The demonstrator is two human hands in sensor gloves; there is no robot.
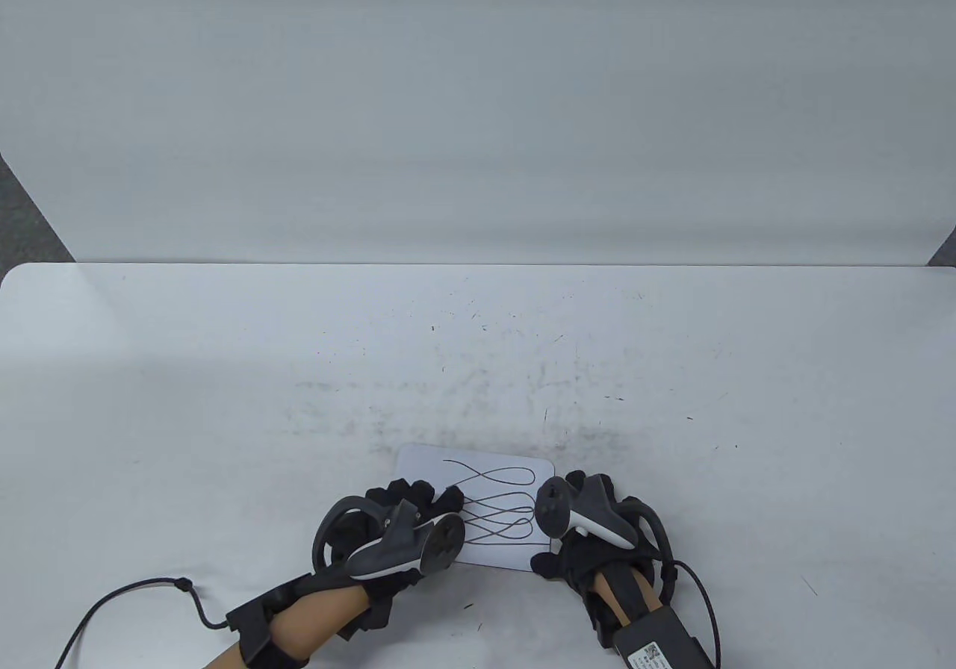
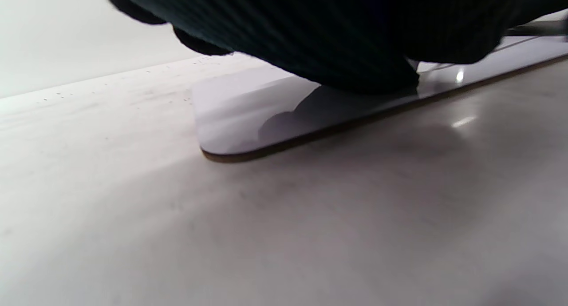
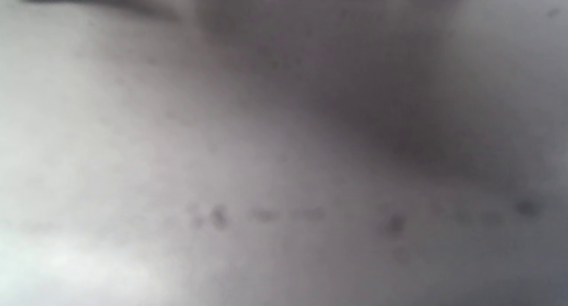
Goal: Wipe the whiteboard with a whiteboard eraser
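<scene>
The small white rounded whiteboard point(image 1: 485, 505), scribbled with black loops, lies between both hands; left hand point(image 1: 403, 523) fingers point(image 2: 337, 44) rest on its left end, right hand point(image 1: 590, 527) at its right edge, grip unclear; no eraser visible.

One whiteboard point(image 1: 478, 475) lies on one counter point(image 1: 224, 370), with looping pen lines across it. Two gloved hands are at it, the left hand point(image 1: 396, 527) and the right hand point(image 1: 590, 527), and each carries one tracker, two in all.
</scene>
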